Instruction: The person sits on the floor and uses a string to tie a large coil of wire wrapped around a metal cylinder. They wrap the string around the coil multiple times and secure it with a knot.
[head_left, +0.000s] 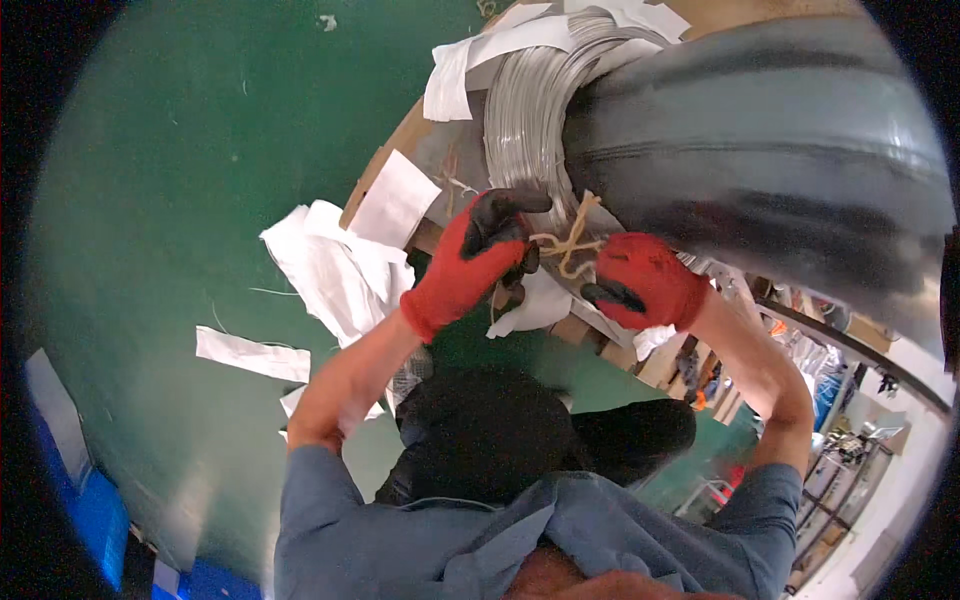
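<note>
at frame centre my left hand (478, 250) and right hand (642, 280) pinch the tan twine (570, 240), keeping it taut against the wire coil (530, 110).

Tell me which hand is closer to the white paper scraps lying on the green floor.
Left. The left hand is just right of the white paper scraps; the right hand is farther right, across the knotted twine.

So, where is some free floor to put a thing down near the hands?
The green floor is bare left of the white paper scraps, up to the blue bin below. It is crowded around both gloved hands, left hand and right hand, at the tan string beside the wire coil.
</note>
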